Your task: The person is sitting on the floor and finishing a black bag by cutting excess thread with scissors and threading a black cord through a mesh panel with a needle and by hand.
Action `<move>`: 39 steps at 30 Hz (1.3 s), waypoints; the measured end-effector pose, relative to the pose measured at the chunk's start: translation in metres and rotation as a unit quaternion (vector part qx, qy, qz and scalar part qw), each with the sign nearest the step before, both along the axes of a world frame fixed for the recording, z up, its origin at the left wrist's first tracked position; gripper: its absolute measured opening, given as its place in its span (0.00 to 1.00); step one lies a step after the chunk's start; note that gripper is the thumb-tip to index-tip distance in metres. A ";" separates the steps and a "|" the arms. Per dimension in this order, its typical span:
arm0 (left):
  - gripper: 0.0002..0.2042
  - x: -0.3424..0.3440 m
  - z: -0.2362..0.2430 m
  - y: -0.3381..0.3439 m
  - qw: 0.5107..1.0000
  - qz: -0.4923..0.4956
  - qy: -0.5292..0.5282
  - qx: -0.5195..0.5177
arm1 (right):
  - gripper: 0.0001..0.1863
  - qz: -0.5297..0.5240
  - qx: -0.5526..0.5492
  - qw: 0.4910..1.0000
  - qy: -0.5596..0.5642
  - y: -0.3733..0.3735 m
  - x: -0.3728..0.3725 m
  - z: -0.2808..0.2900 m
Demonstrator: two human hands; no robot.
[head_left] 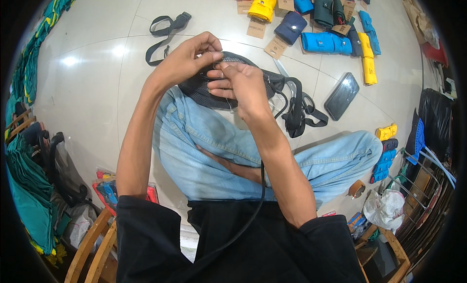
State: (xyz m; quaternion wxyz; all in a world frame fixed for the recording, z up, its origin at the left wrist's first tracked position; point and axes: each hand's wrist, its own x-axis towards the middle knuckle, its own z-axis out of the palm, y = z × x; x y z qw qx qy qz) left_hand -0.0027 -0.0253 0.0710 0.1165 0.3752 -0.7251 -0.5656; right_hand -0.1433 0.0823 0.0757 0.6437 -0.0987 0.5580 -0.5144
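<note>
A black mesh waist bag lies against my bent leg, its strap ends spread on either side. Over the bag, my left hand curls with thumb and forefinger pressed together. My right hand meets it there in a pinch, its other fingers loosely bent. What the fingertips hold is too small to make out. A fine pale thread seems to hang below the right fingers. To the left runs a black strap with a buckle. Another bundle of black webbing lies to the right, beside my right wrist.
Rolled pouches in yellow, navy and blue, with brown card tags, lie on the tiled floor ahead. A dark phone rests at the right. Green cloth lines the left side; a white plastic bag sits at the lower right.
</note>
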 end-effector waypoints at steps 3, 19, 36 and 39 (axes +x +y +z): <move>0.11 -0.002 0.010 0.009 0.998 -0.032 -0.004 -0.051 | 0.12 0.001 -0.002 1.000 0.021 0.004 -0.002 -0.004; 0.08 -0.001 0.010 0.006 0.985 -0.032 -0.070 -0.157 | 0.14 0.052 -0.025 0.978 0.200 0.009 -0.007 0.000; 0.10 -0.005 0.009 0.006 0.993 0.000 -0.078 -0.087 | 0.13 0.067 0.015 0.997 0.037 -0.001 -0.013 -0.002; 0.11 -0.004 0.001 0.007 0.996 0.005 -0.054 -0.076 | 0.13 0.040 0.016 0.998 -0.039 0.000 -0.014 -0.002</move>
